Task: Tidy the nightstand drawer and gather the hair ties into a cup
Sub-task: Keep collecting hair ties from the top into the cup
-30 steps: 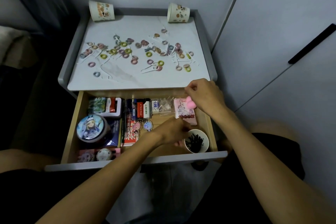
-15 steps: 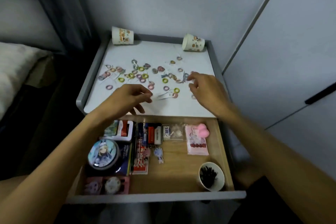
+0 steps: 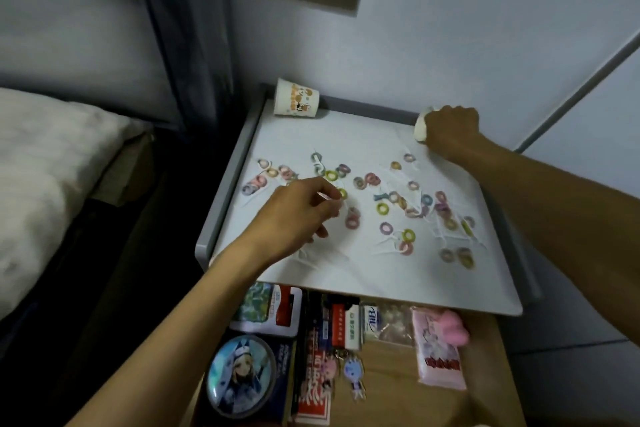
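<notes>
- Two bare hands are out over the nightstand top (image 3: 363, 135), well apart from each other.
- The right hand (image 3: 452, 130) is wrapped around a white paper cup (image 3: 421, 131) at the back right corner; fingers cover most of it, and only its left edge shows.
- The left hand (image 3: 298, 215) hangs just above the near left part of the top with fingers curled and thumb meeting forefinger. Whether they pinch a tie cannot be told.
- Dozens of small coloured hair ties (image 3: 382, 208) lie scattered between the two hands, from just beyond the left fingertips across to just below the right wrist.
- A second cup (image 3: 296, 99), printed with cartoon figures, sits in the back left corner, well beyond the left hand.
- Below both forearms the drawer (image 3: 391, 399) is open. A round tin (image 3: 240, 376) lies under the left forearm, and a pink packet (image 3: 438, 355) lies toward the right arm.
</notes>
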A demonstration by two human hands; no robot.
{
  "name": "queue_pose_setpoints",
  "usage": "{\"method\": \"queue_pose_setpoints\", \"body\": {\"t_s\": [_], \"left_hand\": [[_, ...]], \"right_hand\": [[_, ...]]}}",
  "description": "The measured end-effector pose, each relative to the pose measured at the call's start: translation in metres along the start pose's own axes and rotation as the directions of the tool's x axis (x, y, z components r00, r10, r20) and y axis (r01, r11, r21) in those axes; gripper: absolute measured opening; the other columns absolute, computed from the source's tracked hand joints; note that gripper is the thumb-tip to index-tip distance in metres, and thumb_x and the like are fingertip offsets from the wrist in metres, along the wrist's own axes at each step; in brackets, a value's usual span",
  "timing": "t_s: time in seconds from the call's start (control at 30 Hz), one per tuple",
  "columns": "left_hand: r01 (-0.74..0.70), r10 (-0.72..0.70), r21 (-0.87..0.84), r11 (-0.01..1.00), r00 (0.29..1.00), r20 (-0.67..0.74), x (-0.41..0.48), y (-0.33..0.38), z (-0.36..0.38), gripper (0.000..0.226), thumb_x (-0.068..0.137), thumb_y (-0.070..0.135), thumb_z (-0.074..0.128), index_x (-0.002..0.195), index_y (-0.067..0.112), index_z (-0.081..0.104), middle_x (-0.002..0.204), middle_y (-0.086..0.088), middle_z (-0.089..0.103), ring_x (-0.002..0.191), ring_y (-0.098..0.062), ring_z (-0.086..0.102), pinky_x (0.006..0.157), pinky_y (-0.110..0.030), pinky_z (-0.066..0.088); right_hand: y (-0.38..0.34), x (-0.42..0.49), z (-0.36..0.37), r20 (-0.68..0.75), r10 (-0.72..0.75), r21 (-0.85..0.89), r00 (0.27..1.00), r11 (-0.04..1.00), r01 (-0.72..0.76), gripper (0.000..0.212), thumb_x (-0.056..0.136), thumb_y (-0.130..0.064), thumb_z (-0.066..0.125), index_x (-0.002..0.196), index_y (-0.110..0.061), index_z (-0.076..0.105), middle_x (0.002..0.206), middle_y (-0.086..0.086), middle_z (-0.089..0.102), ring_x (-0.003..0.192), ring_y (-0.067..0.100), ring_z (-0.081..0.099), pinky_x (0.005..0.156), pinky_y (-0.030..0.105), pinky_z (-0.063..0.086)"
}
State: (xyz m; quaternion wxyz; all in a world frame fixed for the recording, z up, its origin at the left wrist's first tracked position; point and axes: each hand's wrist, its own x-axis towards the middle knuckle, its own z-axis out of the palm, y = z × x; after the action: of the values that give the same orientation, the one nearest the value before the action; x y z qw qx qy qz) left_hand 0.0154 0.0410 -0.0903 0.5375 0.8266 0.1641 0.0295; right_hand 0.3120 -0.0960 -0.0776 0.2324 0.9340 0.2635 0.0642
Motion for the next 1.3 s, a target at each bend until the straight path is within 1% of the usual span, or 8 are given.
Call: {"method": "queue_pose_setpoints", "body": {"t_s": [0.23, 0.37, 0.53, 0.7, 0.77, 0.83, 0.93, 1.3], "left_hand": [[0.004, -0.004, 0.009, 1.000, 0.999, -0.044, -0.003, -0.004, 0.000, 0.019, 0.096, 0.028, 0.059, 0.115, 0.026, 0.061, 0.096, 0.008, 0.071, 0.070, -0.009, 0.070, 0.069, -0.037, 0.059], [-0.032, 0.032, 0.003, 0.999, 0.996, -0.088, -0.010, 0.002, 0.013, 0.071, 0.086, 0.033, 0.073, 0.144, 0.032, 0.032, 0.125, 0.008, 0.060, 0.098, -0.008, 0.064, 0.087, -0.035, 0.054], [-0.182, 0.179, -0.050, 0.982, 0.982, -0.066, -0.023, 0.018, 0.043, 0.107, 0.075, 0.032, 0.084, 0.151, 0.039, 0.010, 0.148, 0.010, 0.042, 0.122, -0.003, 0.050, 0.089, -0.004, 0.041], [-0.199, 0.180, -0.094, 0.975, 0.968, -0.176, -0.032, 0.021, 0.058, 0.092, 0.071, 0.037, 0.085, 0.141, 0.043, 0.026, 0.118, 0.011, 0.062, 0.094, -0.006, 0.065, 0.080, -0.035, 0.058], [-0.182, 0.165, -0.066, 0.981, 0.965, -0.205, -0.033, 0.018, 0.058, 0.089, 0.072, 0.034, 0.085, 0.139, 0.045, 0.028, 0.117, 0.011, 0.061, 0.088, -0.005, 0.065, 0.074, -0.035, 0.059], [-0.155, 0.140, -0.057, 0.986, 0.969, -0.202, -0.032, 0.016, 0.057, 0.088, 0.072, 0.031, 0.085, 0.138, 0.047, 0.029, 0.114, 0.013, 0.060, 0.085, -0.005, 0.065, 0.073, -0.036, 0.060], [-0.140, 0.131, -0.037, 0.989, 0.974, -0.185, -0.028, 0.017, 0.061, 0.089, 0.071, 0.032, 0.085, 0.137, 0.049, 0.028, 0.111, 0.018, 0.058, 0.084, -0.005, 0.065, 0.073, -0.036, 0.059], [-0.122, 0.121, 0.005, 0.993, 0.979, -0.163, -0.028, 0.011, 0.067, 0.090, 0.073, 0.033, 0.085, 0.140, 0.044, 0.026, 0.114, 0.019, 0.056, 0.088, -0.007, 0.064, 0.075, -0.039, 0.059]], "right_hand": [[0.009, -0.024, -0.013, -0.132, -0.034, 0.009, 0.991, 0.999, 0.036, 0.023, 0.096, -0.023, 0.055, 0.107, -0.005, 0.064, 0.099, 0.012, 0.065, 0.086, 0.027, 0.062, 0.068, 0.030, 0.034], [0.010, -0.101, -0.032, -0.393, -0.013, 0.355, 0.920, 0.920, 0.165, 0.020, 0.096, -0.030, 0.054, 0.096, -0.015, 0.067, 0.087, 0.004, 0.069, 0.072, 0.026, 0.062, 0.060, 0.032, 0.043], [-0.011, -0.203, -0.048, -0.244, -0.173, 0.947, 0.954, 0.168, 0.273, 0.008, 0.089, -0.017, 0.069, 0.096, -0.014, 0.070, 0.080, -0.005, 0.068, 0.069, 0.008, 0.063, 0.065, 0.023, 0.052], [-0.009, -0.218, -0.037, -0.178, -0.310, 0.984, 0.934, -0.074, 0.163, 0.026, 0.092, -0.009, 0.064, 0.116, -0.018, 0.062, 0.081, 0.003, 0.067, 0.068, 0.012, 0.062, 0.060, 0.018, 0.047], [0.011, -0.202, -0.021, -0.095, -0.123, 0.995, 0.988, 0.030, 0.099, 0.029, 0.092, -0.015, 0.065, 0.119, -0.023, 0.059, 0.081, 0.003, 0.069, 0.066, 0.011, 0.063, 0.061, 0.025, 0.050], [0.038, -0.182, 0.006, 0.016, 0.129, 0.938, 0.991, 0.340, -0.060, 0.019, 0.090, -0.026, 0.068, 0.107, -0.024, 0.060, 0.086, 0.000, 0.068, 0.070, 0.014, 0.064, 0.066, 0.034, 0.054], [0.056, -0.172, 0.043, 0.246, 0.177, 0.688, 0.953, 0.661, -0.300, 0.029, 0.086, -0.043, 0.070, 0.097, -0.017, 0.060, 0.095, 0.005, 0.066, 0.079, 0.022, 0.059, 0.066, 0.032, 0.044], [0.040, -0.168, 0.059, 0.258, 0.116, 0.571, 0.959, 0.783, -0.248, 0.020, 0.087, -0.034, 0.070, 0.088, -0.016, 0.064, 0.090, 0.006, 0.067, 0.084, 0.027, 0.063, 0.077, 0.038, 0.052]]}}
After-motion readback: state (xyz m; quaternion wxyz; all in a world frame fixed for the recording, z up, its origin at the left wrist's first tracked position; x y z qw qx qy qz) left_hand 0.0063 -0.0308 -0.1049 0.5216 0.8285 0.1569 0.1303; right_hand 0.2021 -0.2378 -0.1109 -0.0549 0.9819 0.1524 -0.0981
